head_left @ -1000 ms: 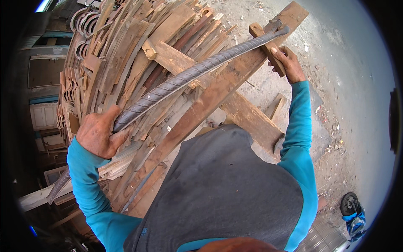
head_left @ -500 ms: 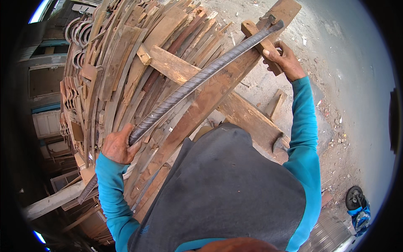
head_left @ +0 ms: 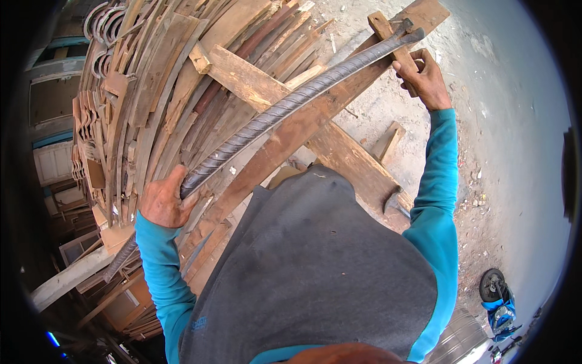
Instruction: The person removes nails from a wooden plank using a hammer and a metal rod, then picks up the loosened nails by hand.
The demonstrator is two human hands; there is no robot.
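Note:
My left hand is closed around a long ribbed steel pry bar, which slants from lower left to upper right. Its forked end rests on a small wooden block. My right hand pinches the lower part of that block between thumb and fingers. Beneath the bar lies a long reddish-brown plank, running nearly the same way. Crossing under this plank is a paler wooden beam. A hammer lies on the beam near my right sleeve, its handle mostly hidden.
A big stack of old boards fills the left side, with curved roof tiles beside it. A short wood piece lies on the dusty ground past the beam. At lower right stands a blue motorbike near corrugated sheeting.
The view has shifted slightly, and the bar's forked end, block and right hand appear farther up and right. Both hands keep their holds.

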